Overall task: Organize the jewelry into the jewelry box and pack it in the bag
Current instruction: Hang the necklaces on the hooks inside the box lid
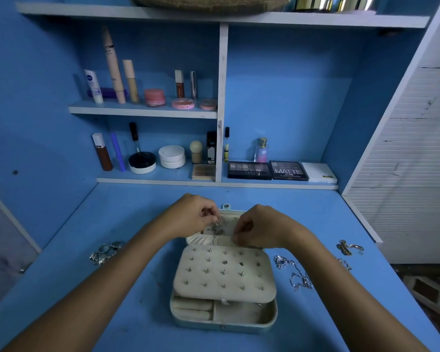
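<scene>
Sorting step: the left hand pinches a small silver piece over the open box lid; the right hand pinches the lid pocket. Next, probably hooking it in carefully; chains wait on the worktop.

The cream jewelry box sits on a bright blue desk. Left of the box lie silver rings; right of it, a silver chain and a gold bracelet.
</scene>
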